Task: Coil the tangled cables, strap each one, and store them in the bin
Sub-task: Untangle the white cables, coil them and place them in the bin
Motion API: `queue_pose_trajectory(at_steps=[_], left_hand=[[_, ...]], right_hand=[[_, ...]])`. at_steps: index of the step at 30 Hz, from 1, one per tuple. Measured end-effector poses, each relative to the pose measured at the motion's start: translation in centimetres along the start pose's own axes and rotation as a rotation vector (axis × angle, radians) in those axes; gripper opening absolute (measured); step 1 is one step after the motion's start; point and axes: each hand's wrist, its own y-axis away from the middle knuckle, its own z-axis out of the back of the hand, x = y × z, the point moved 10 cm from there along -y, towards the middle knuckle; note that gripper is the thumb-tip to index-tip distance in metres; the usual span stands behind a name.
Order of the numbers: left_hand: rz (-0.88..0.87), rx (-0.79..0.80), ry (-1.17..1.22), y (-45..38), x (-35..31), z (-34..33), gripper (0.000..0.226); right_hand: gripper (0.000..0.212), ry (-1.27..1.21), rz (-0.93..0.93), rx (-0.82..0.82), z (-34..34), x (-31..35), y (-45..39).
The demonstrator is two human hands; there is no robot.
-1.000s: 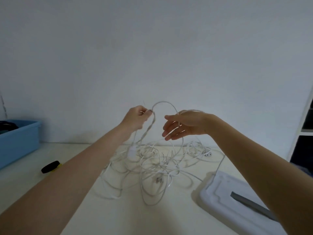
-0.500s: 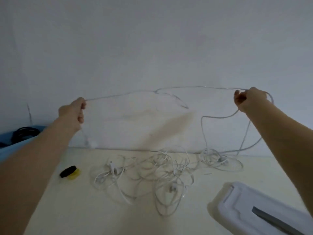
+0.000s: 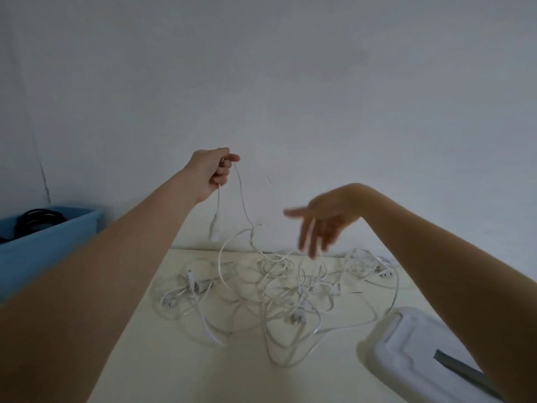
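Bin (image 3: 49, 242), blue plastic, stands at the far left edge of the table (image 3: 162, 359), against the wall. Black coiled cable (image 3: 36, 218) lies inside it; how it is fastened cannot be told.

Left hand (image 3: 210, 173) is raised above the table, fingers and thumb curled tight round one white cable (image 3: 240, 193). A short end with a plug (image 3: 214, 231) hangs from the underside of the fist, clear of the table. The longer run drops from the fingers to the right and down into the heap.

Tangle of white cables (image 3: 279, 289) lies on the table below and between the two hands, loops crossing one another, several plugs showing among them. None of it is coiled or strapped. The separate cables cannot be counted.

Right hand (image 3: 322, 225) hovers above the tangle, fingers spread and pointing down and to the left, holding nothing. It is blurred; whether a fingertip touches a strand cannot be told.

White lid (image 3: 412, 347) with a grey strip (image 3: 462, 370) on it lies at the near right corner of the table, partly behind the right forearm. One cable loop runs just beside its left edge.
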Motion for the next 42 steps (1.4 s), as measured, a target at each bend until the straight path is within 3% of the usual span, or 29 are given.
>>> queue_pose_trajectory(at_steps=[3,6,7,9,12,15,18,20,24,26,29,31,34,36,39,41,42], left_hand=[[-0.014,0.122,-0.024,1.0,-0.7,-1.9,0.027],[-0.074,0.209,-0.089,2.7,-2.9,-3.7,0.029],[-0.096,0.244,-0.097,3.4,-3.8,-4.2,0.030],[-0.104,0.346,-0.072,4.8,-4.8,-5.3,0.033],[0.045,0.352,-0.035,5.5,-2.4,-3.9,0.044],[0.179,0.323,-0.175,5.7,2.4,-3.0,0.032],[0.057,0.286,-0.269,5.4,2.5,-4.4,0.024],[0.006,0.152,-0.263,4.8,1.8,-3.4,0.027],[0.106,-0.124,-0.114,3.0,4.0,2.2,0.032],[0.165,-0.221,-0.069,3.0,5.7,5.4,0.034],[0.304,-0.213,-0.242,4.0,8.0,6.3,0.024],[0.339,-0.142,-0.433,4.0,7.9,4.6,0.012],[0.249,-0.072,-0.626,3.2,5.5,-0.1,0.032],[0.101,0.062,-0.395,3.8,3.1,-4.9,0.020],[0.067,0.416,-0.080,6.3,1.8,-11.5,0.040],[0.093,0.521,0.008,7.4,2.0,-12.8,0.043],[0.096,0.529,-0.014,7.5,2.2,-12.6,0.040]], right_hand=[[0.032,-0.268,0.372,-0.358,4.9,4.0,1.9],[0.064,-0.104,0.408,-0.304,2.2,5.3,0.3],[0.056,-0.065,0.444,-0.302,1.1,6.1,-0.3],[0.021,-0.113,0.528,-0.392,0.5,7.6,-0.5],[0.037,-0.256,0.591,-0.608,3.1,9.0,1.2],[0.035,-0.206,0.644,-0.669,4.6,11.0,3.7],[0.030,-0.174,0.683,-0.671,4.5,11.4,5.4],[0.032,-0.462,0.722,-0.674,6.1,9.4,6.5],[0.018,-1.240,0.681,-0.721,10.7,2.6,7.8],[0.034,-1.456,0.708,-0.776,12.7,0.1,8.7],[0.039,-1.684,0.810,-0.799,15.4,-2.4,10.1],[0.033,-1.776,0.802,-0.706,14.7,-1.9,9.0],[0.017,-1.158,0.580,-0.842,12.4,0.6,7.3],[0.016,-0.695,0.573,-0.903,11.0,3.8,7.0],[0.026,-0.048,0.432,-1.059,10.1,7.2,7.6],[0.027,0.078,0.370,-1.080,9.6,7.8,7.5],[0.025,-0.014,0.388,-1.061,9.7,7.3,7.2]])
